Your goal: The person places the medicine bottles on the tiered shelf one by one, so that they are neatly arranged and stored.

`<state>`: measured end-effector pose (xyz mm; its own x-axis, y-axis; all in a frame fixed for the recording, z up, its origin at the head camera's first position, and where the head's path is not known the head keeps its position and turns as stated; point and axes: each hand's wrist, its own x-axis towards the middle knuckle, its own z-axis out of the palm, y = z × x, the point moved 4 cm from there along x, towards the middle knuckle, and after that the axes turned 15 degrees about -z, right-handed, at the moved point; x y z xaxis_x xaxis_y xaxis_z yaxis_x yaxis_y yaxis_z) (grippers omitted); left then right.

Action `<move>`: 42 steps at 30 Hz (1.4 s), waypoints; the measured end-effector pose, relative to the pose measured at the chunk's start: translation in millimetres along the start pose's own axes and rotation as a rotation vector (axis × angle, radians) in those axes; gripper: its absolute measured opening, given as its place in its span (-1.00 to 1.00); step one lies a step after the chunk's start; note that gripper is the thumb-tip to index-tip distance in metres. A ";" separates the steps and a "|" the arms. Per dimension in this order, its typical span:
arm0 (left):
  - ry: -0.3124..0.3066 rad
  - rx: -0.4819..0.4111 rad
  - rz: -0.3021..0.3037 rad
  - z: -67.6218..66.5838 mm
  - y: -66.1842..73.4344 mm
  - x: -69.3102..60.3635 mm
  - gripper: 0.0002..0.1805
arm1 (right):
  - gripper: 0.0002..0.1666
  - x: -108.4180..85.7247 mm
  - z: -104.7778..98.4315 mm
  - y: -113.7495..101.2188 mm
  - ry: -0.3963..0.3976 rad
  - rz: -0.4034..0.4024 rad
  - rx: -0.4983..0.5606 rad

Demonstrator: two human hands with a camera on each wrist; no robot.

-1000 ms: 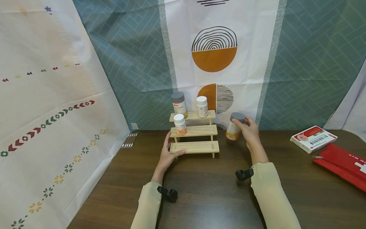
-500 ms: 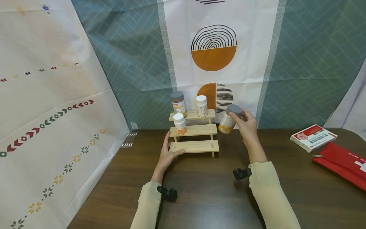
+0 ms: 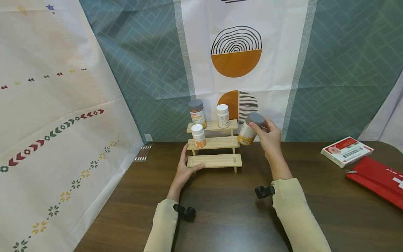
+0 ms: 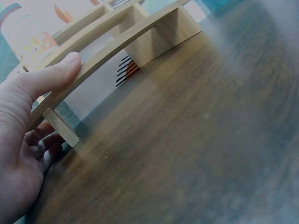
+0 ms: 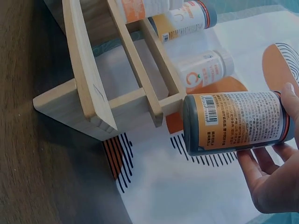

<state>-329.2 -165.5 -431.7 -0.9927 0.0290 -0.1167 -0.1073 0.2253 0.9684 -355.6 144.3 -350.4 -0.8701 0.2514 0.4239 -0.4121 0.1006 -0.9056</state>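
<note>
My right hand (image 3: pixel 270 138) holds a grey-lidded pill bottle (image 5: pixel 238 121) with an orange and white label, tilted in the air by the right end of the middle step. My left hand (image 3: pixel 185 171) grips the left end of a three-step wooden stand (image 3: pixel 214 161), its thumb (image 4: pixel 60 72) over the bottom board and its fingers curled by the leg. Another grey-lidded bottle (image 3: pixel 197 114) and a small white bottle (image 3: pixel 223 116) stand on the top step. A second small white bottle (image 3: pixel 199 136) is at the left of the middle step.
To the right on the brown table (image 3: pixel 226 213) lie a red and white box (image 3: pixel 346 152) and a red zip pouch (image 3: pixel 377 182). Some thin sticks (image 3: pixel 143 153) lie at the left by the cloth wall. A patterned curtain (image 3: pixel 151 70) hangs behind the stand.
The right hand has lifted the grey-lidded bottle and brought it left, closer to the stand, with the bottle tilting more. The left hand stays on the stand.
</note>
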 end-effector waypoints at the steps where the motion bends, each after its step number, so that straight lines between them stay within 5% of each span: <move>1: 0.000 0.000 -0.002 0.2 0.3 -0.3 0.17 | -0.22 -0.3 1.4 -0.6 -0.001 -0.004 0.002; 21: 0.000 -0.011 0.032 -2.0 2.8 1.9 0.17 | -0.26 -11.7 46.3 -3.0 -0.101 -0.113 0.036; 42: 0.025 0.006 0.012 -0.2 0.2 -2.1 0.17 | -0.23 -16.1 65.0 3.7 -0.083 -0.193 0.020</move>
<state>-327.2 -165.7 -431.3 -0.9951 0.0072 -0.0990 -0.0946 0.2312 0.9683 -360.7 78.1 -359.6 -0.7933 0.1487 0.5903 -0.5780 0.1202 -0.8071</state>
